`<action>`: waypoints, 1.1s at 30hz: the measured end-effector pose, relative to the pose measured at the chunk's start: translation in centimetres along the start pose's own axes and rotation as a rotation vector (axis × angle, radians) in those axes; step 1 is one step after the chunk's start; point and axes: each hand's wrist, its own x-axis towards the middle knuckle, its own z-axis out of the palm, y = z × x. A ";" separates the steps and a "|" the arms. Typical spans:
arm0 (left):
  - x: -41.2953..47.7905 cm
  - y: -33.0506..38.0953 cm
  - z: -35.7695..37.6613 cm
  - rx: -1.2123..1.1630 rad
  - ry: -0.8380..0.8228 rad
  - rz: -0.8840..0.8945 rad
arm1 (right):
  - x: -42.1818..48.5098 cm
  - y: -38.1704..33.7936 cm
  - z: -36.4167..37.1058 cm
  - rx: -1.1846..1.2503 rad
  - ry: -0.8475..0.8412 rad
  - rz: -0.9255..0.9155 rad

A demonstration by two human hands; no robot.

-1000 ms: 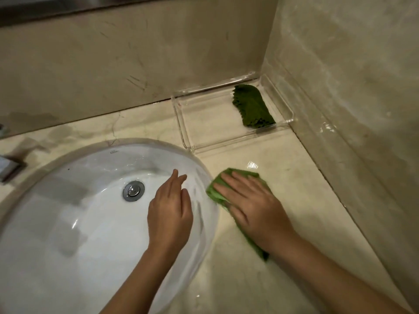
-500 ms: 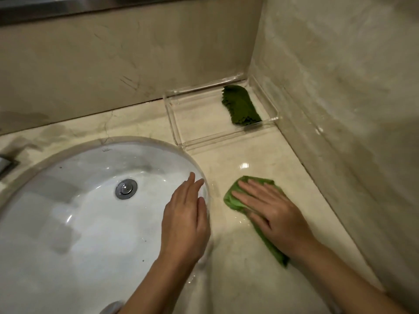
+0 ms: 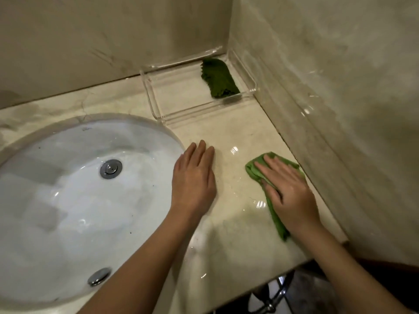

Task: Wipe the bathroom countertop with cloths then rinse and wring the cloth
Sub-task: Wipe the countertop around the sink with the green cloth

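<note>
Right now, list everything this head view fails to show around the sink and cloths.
Light green cloth: head view, mostly covered by the right hand; its shape is unclear.
Sink: head view, left side cut off by the frame edge.
Dark green cloth in the clear tray: too blurred to tell wet from dry.
Countertop under the left hand: hidden.

Pale wet desk (image 3: 238,137) with a white sink (image 3: 68,200) sunk in on the left. Clear tray (image 3: 181,94) in the back corner, dark green cloth (image 3: 218,79) inside. Light green cloth (image 3: 254,171) flat under the right hand (image 3: 292,196) by the wall (image 3: 340,109); left hand (image 3: 192,180) flat beside the sink.
</note>
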 end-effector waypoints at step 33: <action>-14.1 -7.4 -7.8 -0.211 0.214 -0.406 | -1.4 -9.0 4.3 0.020 0.191 0.026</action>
